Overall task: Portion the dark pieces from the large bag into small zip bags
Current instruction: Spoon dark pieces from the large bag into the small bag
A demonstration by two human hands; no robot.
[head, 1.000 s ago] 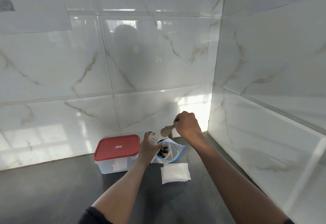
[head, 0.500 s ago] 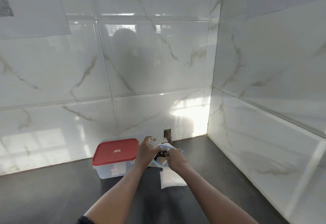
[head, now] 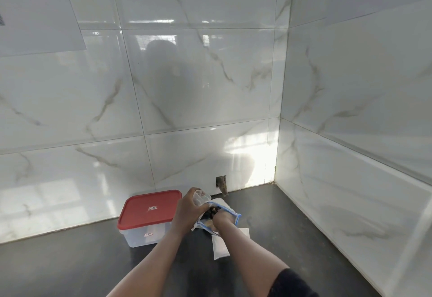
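Dark worktop, lower centre — left hand grips a small zip bag. Right hand inside large bag — grip hidden.

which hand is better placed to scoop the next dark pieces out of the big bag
Right. The right hand is in the mouth of the big bag, beside the dark pieces. The left hand is busy gripping the small bag.
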